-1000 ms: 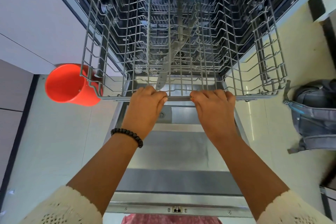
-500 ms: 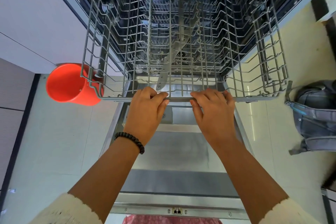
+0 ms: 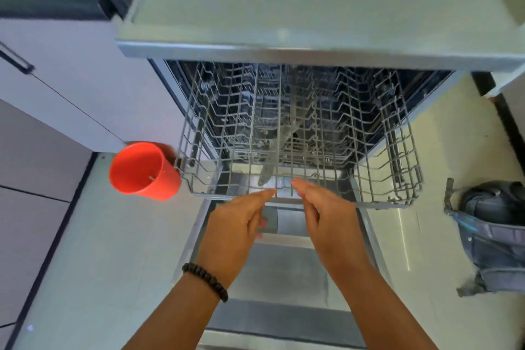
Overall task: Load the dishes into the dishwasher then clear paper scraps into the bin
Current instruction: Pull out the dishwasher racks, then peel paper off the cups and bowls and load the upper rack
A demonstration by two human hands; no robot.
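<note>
One grey wire rack (image 3: pixel 304 133), a grid of thin rods with upright prongs, juts out of the dishwasher (image 3: pixel 284 48) above its smooth steel door (image 3: pixel 287 270), holding no dishes. The left hand (image 3: pixel 235 231) and right hand (image 3: pixel 331 221) float just near its front rail, fingers straight and released, grasping nothing. One round orange plastic bin (image 3: pixel 143 170) sits left on the glossy floor, one grey fabric bag (image 3: pixel 494 233) right.

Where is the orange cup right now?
In the head view the orange cup sits at left, against the outer left corner of the pulled-out dishwasher rack, above the pale floor, beyond the left hand.
</note>
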